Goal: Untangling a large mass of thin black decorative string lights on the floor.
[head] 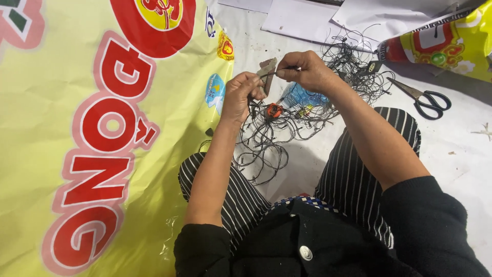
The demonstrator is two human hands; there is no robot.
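My left hand (242,96) grips a small flat brown piece (267,72) together with a bundle of thin black threads (266,138) that hang down in loops to the floor. My right hand (304,69) is pinched on the thread end right beside that piece, fingers closed. Below the hands lie an orange spool-like object (273,111) and a blue plastic bag (302,96). A tangle of black thread (353,61) spreads behind my right wrist. My striped trouser legs frame the thread pile.
A big yellow printed plastic sheet (77,143) covers the floor on the left. Black-handled scissors (425,100) lie at the right on the white floor. A yellow-red printed bag (451,43) and white papers (307,18) sit at the back.
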